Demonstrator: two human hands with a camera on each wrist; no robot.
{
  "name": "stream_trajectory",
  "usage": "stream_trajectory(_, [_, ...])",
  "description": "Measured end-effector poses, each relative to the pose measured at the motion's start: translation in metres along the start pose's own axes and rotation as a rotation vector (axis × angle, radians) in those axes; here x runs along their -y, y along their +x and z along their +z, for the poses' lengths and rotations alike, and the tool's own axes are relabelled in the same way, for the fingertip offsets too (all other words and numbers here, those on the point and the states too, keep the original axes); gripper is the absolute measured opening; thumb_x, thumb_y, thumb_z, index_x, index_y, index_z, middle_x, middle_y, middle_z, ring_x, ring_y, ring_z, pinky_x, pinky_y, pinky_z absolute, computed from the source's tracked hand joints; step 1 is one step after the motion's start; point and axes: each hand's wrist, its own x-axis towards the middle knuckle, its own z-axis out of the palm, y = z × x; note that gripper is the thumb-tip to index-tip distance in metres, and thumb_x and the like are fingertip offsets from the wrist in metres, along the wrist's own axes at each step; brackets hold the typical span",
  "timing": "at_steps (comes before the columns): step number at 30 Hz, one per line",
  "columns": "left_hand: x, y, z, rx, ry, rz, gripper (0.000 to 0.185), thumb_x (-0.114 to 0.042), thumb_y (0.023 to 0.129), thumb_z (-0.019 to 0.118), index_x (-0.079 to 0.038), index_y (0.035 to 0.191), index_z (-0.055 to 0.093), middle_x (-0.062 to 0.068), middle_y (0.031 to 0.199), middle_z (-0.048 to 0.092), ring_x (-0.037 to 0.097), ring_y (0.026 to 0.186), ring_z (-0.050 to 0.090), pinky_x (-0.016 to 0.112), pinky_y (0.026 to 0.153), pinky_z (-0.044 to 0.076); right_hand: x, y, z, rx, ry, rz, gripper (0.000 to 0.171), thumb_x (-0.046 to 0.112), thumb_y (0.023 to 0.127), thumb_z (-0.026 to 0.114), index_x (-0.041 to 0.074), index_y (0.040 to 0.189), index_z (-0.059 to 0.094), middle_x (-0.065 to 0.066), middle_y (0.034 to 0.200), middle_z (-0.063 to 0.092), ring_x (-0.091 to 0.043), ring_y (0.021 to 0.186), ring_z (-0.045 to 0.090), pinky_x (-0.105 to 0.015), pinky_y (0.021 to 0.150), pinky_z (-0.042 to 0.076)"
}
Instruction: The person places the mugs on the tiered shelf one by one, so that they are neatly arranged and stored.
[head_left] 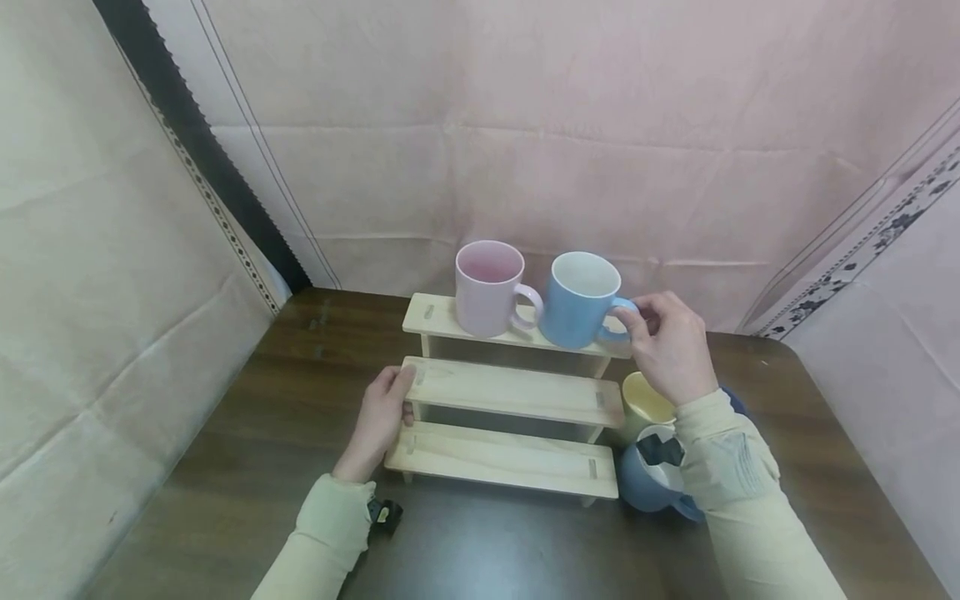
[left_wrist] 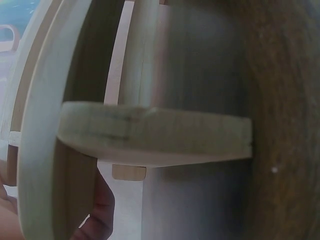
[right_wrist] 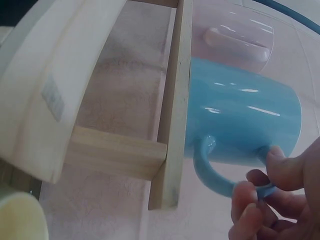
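Observation:
On the top step of a three-tier wooden rack, a pink mug stands at the left with its handle to the right. Beside it, a light blue mug stands upright on the same step. My right hand pinches the blue mug's handle between thumb and fingers. At the rack's left end, my left hand grips the middle step, thumb on top and fingers below. Part of that hand's fingers shows under the board in the left wrist view.
Right of the rack, a yellow mug and a grey-blue mug with something dark in it stand close together. A dark blue item is mostly hidden behind the right sleeve. Cloth hangs behind the wooden table.

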Motion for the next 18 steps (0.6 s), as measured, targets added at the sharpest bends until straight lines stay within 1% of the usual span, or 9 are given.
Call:
stream_trajectory(2, [0.001, 0.000, 0.000, 0.000, 0.001, -0.001, 0.041, -0.041, 0.103, 0.044, -0.004, 0.115, 0.055, 0.007, 0.075, 0.049, 0.019, 0.058, 0.050, 0.029, 0.056, 0.043, 0.001, 0.000, -0.003, 0.034, -0.004, 0.002, 0.030, 0.026, 0.094, 0.067, -0.004, 0.098, 0.067, -0.012, 0.087, 0.058, -0.025, 0.074, 0.053, -0.037, 0.065, 0.044])
stream_trajectory(4, [0.001, 0.001, 0.001, 0.002, -0.002, -0.001, 0.040, -0.041, 0.104, 0.044, -0.004, 0.115, 0.056, 0.006, 0.075, 0.049, 0.021, 0.059, 0.050, 0.029, 0.056, 0.043, 0.001, 0.000, -0.007, 0.083, -0.016, 0.010, 0.033, 0.029, 0.095, 0.065, -0.003, 0.104, 0.065, -0.013, 0.091, 0.058, -0.026, 0.076, 0.056, -0.039, 0.066, 0.045])
stream_trajectory(7, [0.001, 0.001, 0.001, 0.005, -0.004, 0.005, 0.040, -0.041, 0.103, 0.044, -0.004, 0.114, 0.056, 0.006, 0.074, 0.049, 0.023, 0.059, 0.051, 0.030, 0.056, 0.043, 0.002, -0.003, -0.018, 0.171, -0.047, 0.034, 0.041, 0.033, 0.095, 0.064, 0.000, 0.120, 0.060, -0.016, 0.104, 0.058, -0.030, 0.083, 0.061, -0.047, 0.073, 0.049])
stream_trajectory(10, [0.000, 0.000, 0.001, 0.005, -0.012, 0.006, 0.041, -0.040, 0.104, 0.044, -0.003, 0.114, 0.056, 0.006, 0.074, 0.049, 0.022, 0.059, 0.050, 0.029, 0.056, 0.043, 0.004, -0.008, -0.030, 0.234, -0.088, 0.043, 0.050, 0.032, 0.095, 0.064, 0.002, 0.132, 0.052, -0.018, 0.115, 0.056, -0.033, 0.090, 0.061, -0.052, 0.078, 0.048])
stream_trajectory(12, [-0.001, 0.000, 0.000, 0.002, -0.015, 0.003, 0.041, -0.041, 0.104, 0.044, -0.003, 0.114, 0.056, 0.005, 0.075, 0.049, 0.020, 0.058, 0.050, 0.029, 0.056, 0.043, 0.005, -0.013, -0.038, 0.258, -0.121, 0.033, 0.053, 0.033, 0.095, 0.065, 0.002, 0.134, 0.050, -0.019, 0.116, 0.056, -0.033, 0.091, 0.059, -0.053, 0.078, 0.047])
stream_trajectory(15, [-0.001, 0.001, 0.000, 0.002, -0.016, -0.004, 0.041, -0.041, 0.103, 0.044, -0.003, 0.114, 0.056, 0.005, 0.075, 0.049, 0.019, 0.058, 0.049, 0.028, 0.056, 0.043, 0.004, -0.024, -0.049, 0.280, -0.175, 0.023, 0.054, 0.039, 0.094, 0.064, 0.003, 0.133, 0.052, -0.018, 0.114, 0.058, -0.031, 0.091, 0.058, -0.052, 0.075, 0.046])
stream_trajectory(18, [0.000, 0.001, 0.000, 0.003, -0.017, -0.009, 0.041, -0.041, 0.103, 0.045, -0.003, 0.114, 0.056, 0.005, 0.075, 0.049, 0.018, 0.058, 0.049, 0.027, 0.055, 0.043, 0.000, -0.036, -0.059, 0.270, -0.216, 0.011, 0.053, 0.042, 0.095, 0.062, 0.004, 0.130, 0.055, -0.015, 0.112, 0.060, -0.029, 0.088, 0.059, -0.049, 0.072, 0.045])
